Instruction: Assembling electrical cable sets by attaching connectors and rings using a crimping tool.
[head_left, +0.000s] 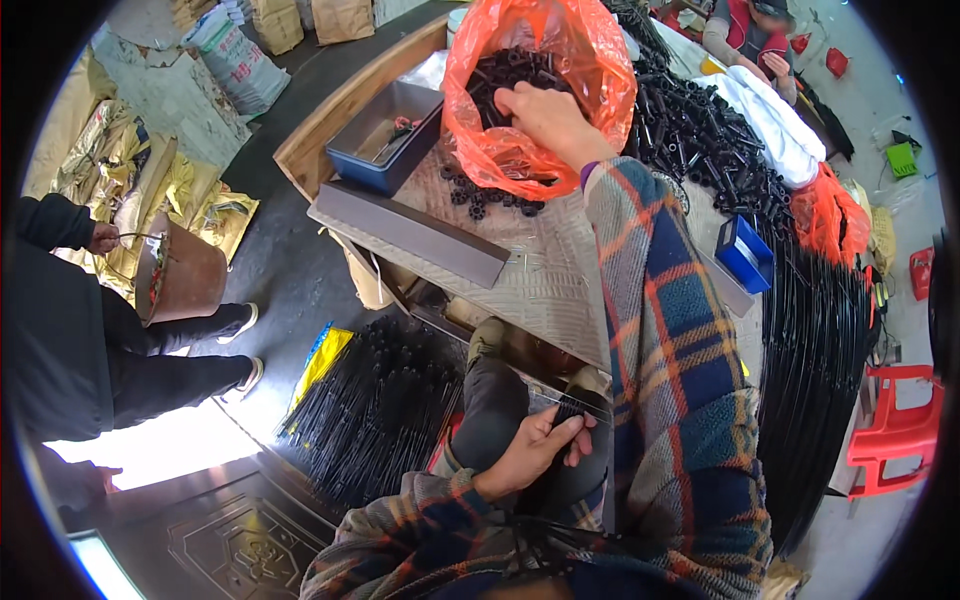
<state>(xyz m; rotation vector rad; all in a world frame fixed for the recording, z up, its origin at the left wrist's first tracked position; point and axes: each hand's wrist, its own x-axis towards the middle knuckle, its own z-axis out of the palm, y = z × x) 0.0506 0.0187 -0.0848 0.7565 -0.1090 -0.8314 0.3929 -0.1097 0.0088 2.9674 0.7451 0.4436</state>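
Thin strands (562,403) at the left grip (533,450) too fine for certainty, standing person (55,330) cut off at left edge.

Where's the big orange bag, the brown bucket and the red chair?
Big orange bag (500,170): head view, crumpled near side.
Brown bucket (195,275): head view, outer wall.
Red chair (895,432): head view, panel between openings.

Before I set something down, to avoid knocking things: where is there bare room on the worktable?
Largely bare: the worktable between the grey bar and the right plaid sleeve, below the orange bag. Crowded: beyond that sleeve, with loose black tubes, a blue box and long black rods.
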